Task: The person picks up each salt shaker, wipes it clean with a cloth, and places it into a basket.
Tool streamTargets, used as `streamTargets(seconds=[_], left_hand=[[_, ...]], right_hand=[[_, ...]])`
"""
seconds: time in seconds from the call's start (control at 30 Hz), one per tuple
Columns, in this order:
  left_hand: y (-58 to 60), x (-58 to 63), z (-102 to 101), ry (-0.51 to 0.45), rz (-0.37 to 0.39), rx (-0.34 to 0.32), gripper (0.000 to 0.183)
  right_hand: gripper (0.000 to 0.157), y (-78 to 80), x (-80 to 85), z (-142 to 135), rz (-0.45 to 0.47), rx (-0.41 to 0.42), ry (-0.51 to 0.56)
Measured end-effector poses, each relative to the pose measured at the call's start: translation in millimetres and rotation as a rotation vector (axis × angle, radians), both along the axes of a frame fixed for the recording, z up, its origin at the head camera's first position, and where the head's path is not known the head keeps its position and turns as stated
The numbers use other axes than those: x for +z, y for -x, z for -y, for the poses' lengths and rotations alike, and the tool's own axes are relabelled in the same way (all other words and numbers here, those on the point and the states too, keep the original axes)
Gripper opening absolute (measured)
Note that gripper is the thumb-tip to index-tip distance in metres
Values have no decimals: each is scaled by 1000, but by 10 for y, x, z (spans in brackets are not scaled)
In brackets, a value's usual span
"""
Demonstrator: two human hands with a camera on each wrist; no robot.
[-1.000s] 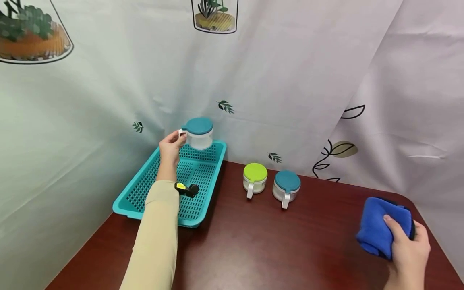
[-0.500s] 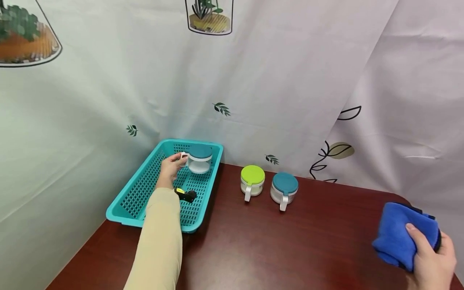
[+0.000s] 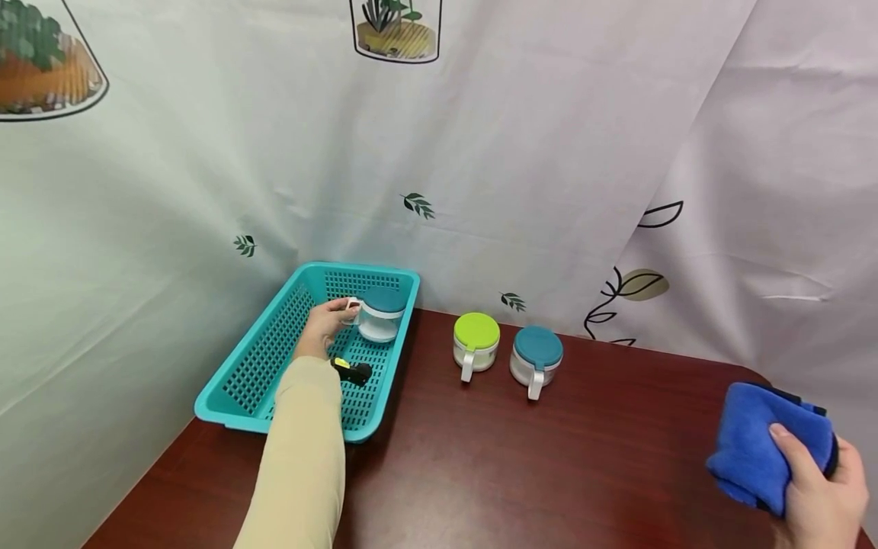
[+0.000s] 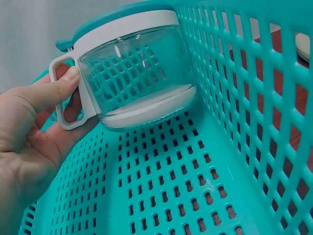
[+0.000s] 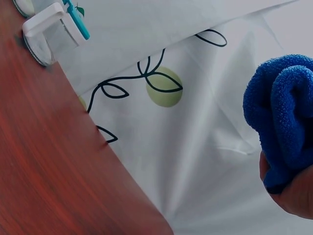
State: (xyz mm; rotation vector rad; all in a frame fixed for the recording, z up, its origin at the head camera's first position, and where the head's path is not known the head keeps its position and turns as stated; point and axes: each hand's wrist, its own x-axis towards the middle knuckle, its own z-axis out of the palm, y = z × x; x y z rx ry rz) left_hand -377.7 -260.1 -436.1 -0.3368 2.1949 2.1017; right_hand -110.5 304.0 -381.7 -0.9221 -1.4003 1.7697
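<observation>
My left hand (image 3: 328, 324) pinches the white handle of a clear seasoning jar (image 4: 142, 73) with a blue lid and white powder low inside. The jar is within the turquoise basket (image 3: 240, 381), close to its right wall and slightly tilted in the left wrist view. On the far right, my right hand (image 3: 823, 488) grips a folded blue cloth (image 3: 768, 442) with dark edging, thumb on top, held up over the table's right side. In the right wrist view the same cloth (image 5: 288, 112) hides most of the fingers.
Right of the basket, a jar with a lime-green lid (image 3: 476, 339) and another with a blue lid (image 3: 537, 358) stand on the dark red table (image 3: 549, 473), handles toward me. A printed white curtain (image 3: 521, 152) hangs right behind the table's back edge.
My left hand has lowered the jar from above the basket's far end down into it. My right hand, still holding the cloth, has shifted right in the head view.
</observation>
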Motion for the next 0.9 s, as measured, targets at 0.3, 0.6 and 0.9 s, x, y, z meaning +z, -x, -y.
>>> streamTargets(seconds=[0.3,0.6,0.9], left_hand=[[10,-16,0,93,46,-8,51],[16,-37,-43,226,74,43,43],[4,159,-94,359,67,10,56]], right_hand=[[46,-28,-11,-35,-23,-10,3],[47,-58,30,-23,-30,-9,-5],[49,-83,74,8,-9,-3,-6]])
